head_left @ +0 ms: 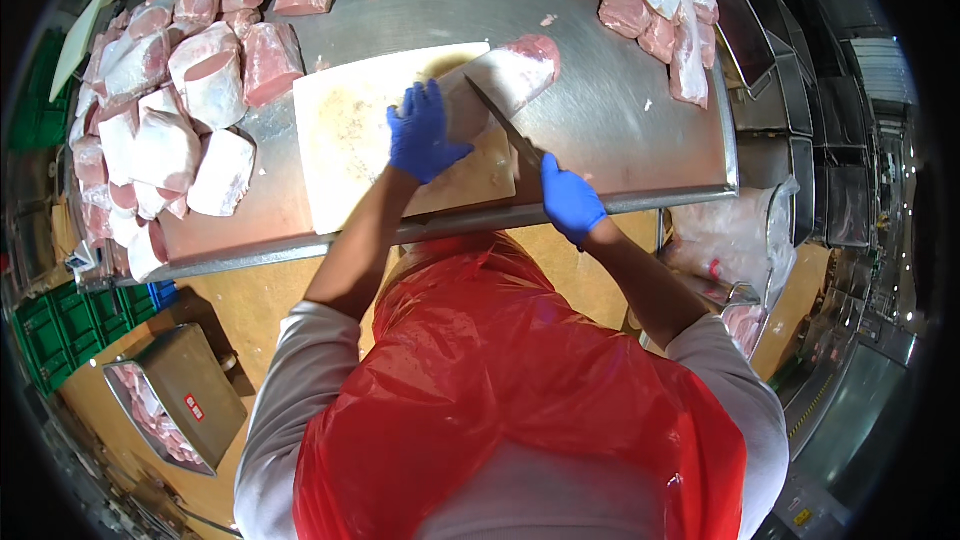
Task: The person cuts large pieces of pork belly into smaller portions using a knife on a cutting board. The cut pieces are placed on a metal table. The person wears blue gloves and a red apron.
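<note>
A long piece of pale pink meat (520,72) lies slantwise, partly on a white cutting board (340,140) and partly past its right edge on the metal table. My left hand (425,133), in a blue glove, rests flat at the meat's near left end with its fingers spread. In my blue-gloved right hand (573,200) is a knife (515,135), gripped by its handle. The blade points up and left and lies across the meat, to the right of my left hand. How deep its edge sits in the meat I cannot tell.
Many cut meat chunks (205,75) are heaped on the table's left side. More long meat pieces (655,0) lie at the far right. Metal bins (785,70) line the right. Below left stands a bin of meat (185,400), near green crates (75,330).
</note>
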A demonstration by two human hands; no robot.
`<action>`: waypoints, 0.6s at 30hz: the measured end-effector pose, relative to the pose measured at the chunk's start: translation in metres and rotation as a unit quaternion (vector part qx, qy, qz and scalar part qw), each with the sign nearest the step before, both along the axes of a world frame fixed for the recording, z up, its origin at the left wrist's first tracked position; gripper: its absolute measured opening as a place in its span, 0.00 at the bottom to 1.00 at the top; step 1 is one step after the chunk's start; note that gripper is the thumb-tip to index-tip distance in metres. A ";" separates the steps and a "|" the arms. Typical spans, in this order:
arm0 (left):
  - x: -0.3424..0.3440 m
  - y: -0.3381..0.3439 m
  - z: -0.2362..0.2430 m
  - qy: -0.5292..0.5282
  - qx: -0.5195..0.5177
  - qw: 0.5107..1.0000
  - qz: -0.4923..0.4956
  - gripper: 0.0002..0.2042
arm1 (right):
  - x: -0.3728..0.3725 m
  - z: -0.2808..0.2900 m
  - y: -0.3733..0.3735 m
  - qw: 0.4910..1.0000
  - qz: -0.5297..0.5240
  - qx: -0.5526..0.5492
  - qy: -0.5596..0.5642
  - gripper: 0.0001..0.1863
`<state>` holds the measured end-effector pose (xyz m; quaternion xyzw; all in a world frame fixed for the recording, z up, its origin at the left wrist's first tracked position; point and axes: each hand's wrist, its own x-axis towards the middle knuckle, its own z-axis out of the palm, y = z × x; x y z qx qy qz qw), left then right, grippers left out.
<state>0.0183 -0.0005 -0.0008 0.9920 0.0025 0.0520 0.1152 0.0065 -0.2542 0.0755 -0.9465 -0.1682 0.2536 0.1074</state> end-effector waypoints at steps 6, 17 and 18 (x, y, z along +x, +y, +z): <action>0.032 -0.030 -0.015 0.067 0.105 0.990 0.065 0.60 | 0.092 -0.077 0.068 0.974 0.074 0.179 -0.114 0.15; 0.031 0.022 -0.019 0.035 -0.029 0.998 0.046 0.44 | -0.036 -0.104 -0.078 0.982 0.140 0.097 -0.077 0.19; 0.033 0.030 0.007 0.143 -0.142 0.978 0.059 0.46 | -0.047 -0.070 -0.073 0.997 0.045 0.058 0.026 0.13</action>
